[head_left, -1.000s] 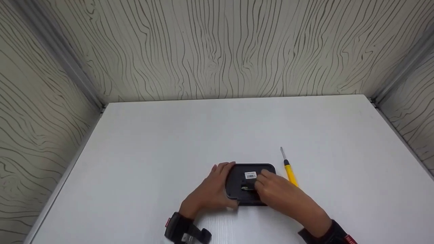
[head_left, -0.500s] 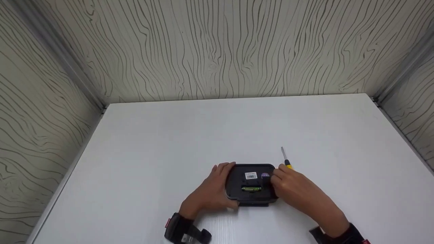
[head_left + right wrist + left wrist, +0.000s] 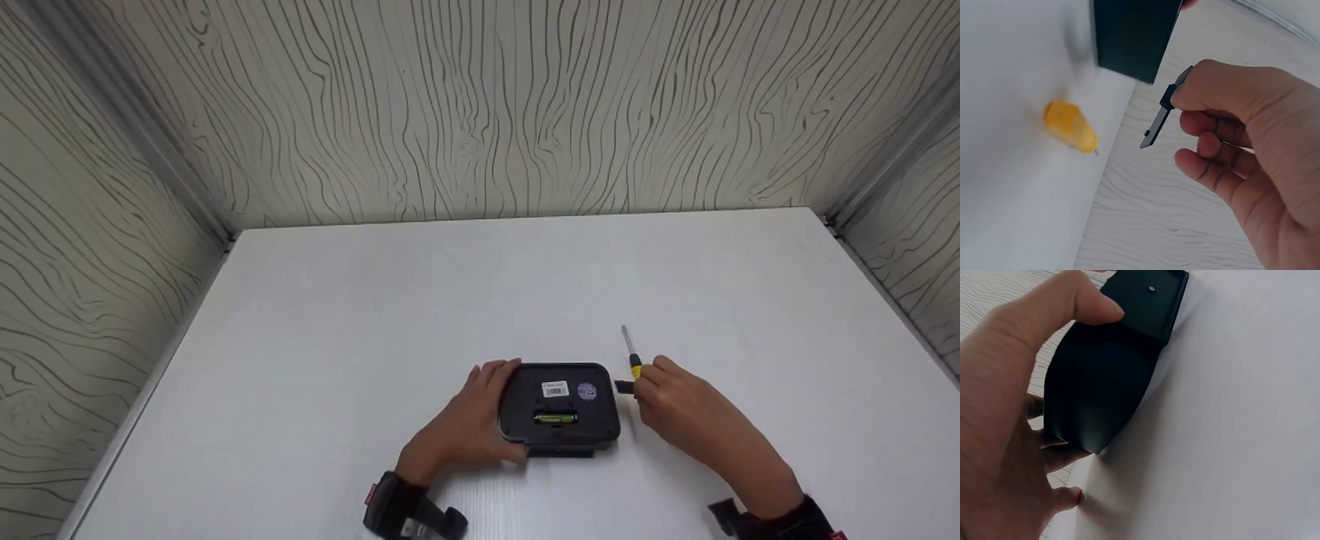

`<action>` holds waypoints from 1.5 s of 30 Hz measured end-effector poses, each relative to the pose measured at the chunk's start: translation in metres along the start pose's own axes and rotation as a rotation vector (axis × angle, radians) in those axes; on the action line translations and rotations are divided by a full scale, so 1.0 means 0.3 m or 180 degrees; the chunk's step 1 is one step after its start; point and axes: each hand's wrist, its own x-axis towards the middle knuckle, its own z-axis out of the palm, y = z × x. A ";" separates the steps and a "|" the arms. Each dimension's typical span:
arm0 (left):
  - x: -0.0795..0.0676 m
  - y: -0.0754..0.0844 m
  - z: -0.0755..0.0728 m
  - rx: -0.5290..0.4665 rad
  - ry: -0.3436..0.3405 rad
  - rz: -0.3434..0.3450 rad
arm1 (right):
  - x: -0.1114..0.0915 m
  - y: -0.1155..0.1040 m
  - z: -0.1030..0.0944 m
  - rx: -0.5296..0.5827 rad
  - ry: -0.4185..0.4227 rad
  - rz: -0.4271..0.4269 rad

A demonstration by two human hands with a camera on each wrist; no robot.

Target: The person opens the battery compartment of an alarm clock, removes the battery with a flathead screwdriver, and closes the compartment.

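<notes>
A black, rounded rectangular device [image 3: 596, 420] lies back side up on the table, with a white barcode label and a round purple sticker. In its uncovered battery slot sits a green battery [image 3: 556, 418]. My left hand [image 3: 466, 424] grips the device's left side, thumb at the near edge and fingers at the far edge. Off the device's right side, my right hand [image 3: 686, 409] pinches a small black battery cover [image 3: 1157, 126] between thumb and index finger. The cover is apart from the device; in the right wrist view its thin edge and a small tab show.
A screwdriver [image 3: 631, 352] with a yellow and black handle lies right of the device, its handle partly hidden behind my right hand. The white table [image 3: 360, 315] is bounded by wood-grain panels [image 3: 480, 112] at the back and sides.
My right hand has moved right, off the device, carrying the battery cover away and uncovering the battery and the purple sticker. The left hand and the device have stayed in place.
</notes>
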 end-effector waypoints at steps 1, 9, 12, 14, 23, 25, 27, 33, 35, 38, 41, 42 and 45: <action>0.002 -0.001 0.001 0.0003 -0.0001 0.0001 | -0.005 0.006 0.002 -0.0005 -0.0004 0.0072; 0.005 -0.010 0.002 0.0010 0.0022 0.0025 | -0.032 0.056 0.003 -0.0100 -0.0051 0.0279; 0.004 -0.010 0.001 0.0003 0.0025 0.0041 | -0.039 0.073 0.004 -0.0117 -0.0089 0.0308; 0.004 -0.011 0.003 0.0020 0.0032 0.0037 | -0.043 0.084 0.007 -0.0132 -0.0107 0.0322; 0.003 -0.001 -0.001 0.0022 -0.0005 -0.0063 | -0.074 0.147 0.029 -0.0089 -0.0225 0.0545; 0.002 -0.001 -0.003 0.0023 -0.0008 -0.0074 | -0.081 0.161 0.031 -0.0062 -0.0258 0.0606; 0.002 -0.001 -0.003 0.0035 -0.0003 -0.0061 | -0.087 0.175 0.033 -0.0044 -0.0316 0.0682; 0.002 -0.003 -0.002 0.0019 -0.0005 -0.0021 | -0.109 0.206 0.047 -0.0034 -0.0384 0.0806; 0.002 -0.005 -0.001 -0.0001 -0.0011 -0.0014 | -0.118 0.214 0.054 -0.0061 -0.0373 0.0813; 0.003 -0.009 0.000 -0.0001 -0.0008 0.0007 | -0.129 0.225 0.063 -0.0076 -0.0385 0.0845; 0.005 -0.012 0.001 0.0011 -0.0001 0.0018 | -0.137 0.235 0.068 -0.0028 -0.0441 0.0898; 0.005 -0.013 0.001 0.0015 -0.0002 0.0017 | -0.138 0.238 0.069 -0.0007 -0.0449 0.0908; 0.005 -0.014 0.000 0.0008 0.0002 0.0026 | -0.142 0.247 0.073 0.0026 -0.0464 0.0916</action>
